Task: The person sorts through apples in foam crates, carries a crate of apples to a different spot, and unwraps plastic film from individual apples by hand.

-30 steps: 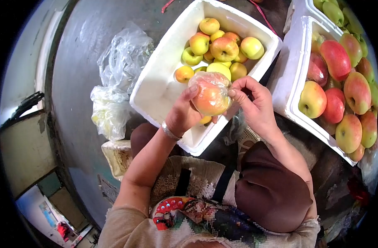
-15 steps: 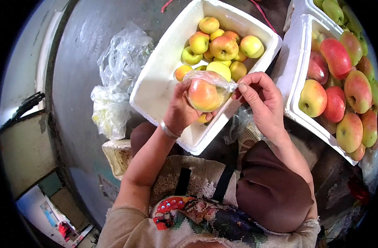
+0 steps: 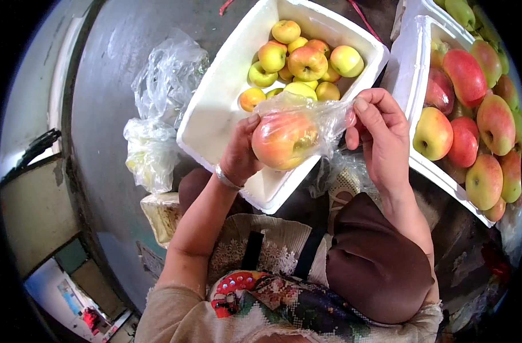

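A red-and-yellow apple [image 3: 282, 142] sits inside a clear plastic bag [image 3: 331, 123], above the near end of a white foam box [image 3: 206, 128]. My left hand [image 3: 242, 150] is closed around the apple's left side, its thumb on top and the other fingers mostly hidden. My right hand [image 3: 382, 126] pinches the bag's gathered end between thumb and fingers, to the right of the apple. Several loose yellow-and-red apples [image 3: 308, 63] lie at the far end of the foam box.
To the right, a second foam box [image 3: 416, 86] is heaped with larger red-and-yellow apples [image 3: 464, 78]. Crumpled clear plastic bags [image 3: 168, 74] lie on the floor at left. A small dirty foam block [image 3: 160, 214] rests beside my knee, and a red string [image 3: 364, 20] runs behind the box.
My right hand has moved right and slightly up, stretching the bag's end away from the apple. My left hand has come slightly nearer with the apple, and the bag looks looser and wider.
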Action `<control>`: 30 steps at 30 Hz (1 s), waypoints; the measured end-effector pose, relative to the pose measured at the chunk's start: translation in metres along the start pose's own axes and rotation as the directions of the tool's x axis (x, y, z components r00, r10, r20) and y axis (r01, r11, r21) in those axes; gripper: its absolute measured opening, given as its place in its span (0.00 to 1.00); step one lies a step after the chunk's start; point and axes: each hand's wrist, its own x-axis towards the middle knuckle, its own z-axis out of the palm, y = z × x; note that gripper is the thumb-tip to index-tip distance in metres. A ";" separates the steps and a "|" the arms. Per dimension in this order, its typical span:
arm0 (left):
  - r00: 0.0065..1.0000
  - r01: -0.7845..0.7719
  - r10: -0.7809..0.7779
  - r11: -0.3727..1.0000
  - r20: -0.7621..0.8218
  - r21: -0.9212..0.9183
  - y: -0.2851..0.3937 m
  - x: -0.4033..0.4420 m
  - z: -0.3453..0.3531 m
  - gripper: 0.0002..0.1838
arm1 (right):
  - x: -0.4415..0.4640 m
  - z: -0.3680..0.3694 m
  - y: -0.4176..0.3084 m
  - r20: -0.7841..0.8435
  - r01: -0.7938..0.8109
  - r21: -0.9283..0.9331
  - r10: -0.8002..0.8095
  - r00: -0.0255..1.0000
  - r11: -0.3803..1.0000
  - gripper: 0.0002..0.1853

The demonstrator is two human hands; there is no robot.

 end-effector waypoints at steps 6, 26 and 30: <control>0.988 -0.063 0.075 0.993 -0.133 0.096 0.000 0.008 0.017 0.37 | 0.002 0.006 0.005 -0.168 -0.016 -0.016 0.013 0.986 1.000 0.12; 0.793 -0.500 0.602 0.557 0.092 0.663 0.016 -0.011 0.038 0.13 | -0.006 0.005 0.037 0.140 -0.288 0.477 0.251 0.958 0.830 0.27; 0.850 -0.454 0.526 0.707 0.026 0.543 0.018 -0.012 0.031 0.07 | -0.007 0.004 0.037 0.137 -0.252 0.436 0.214 0.967 0.864 0.28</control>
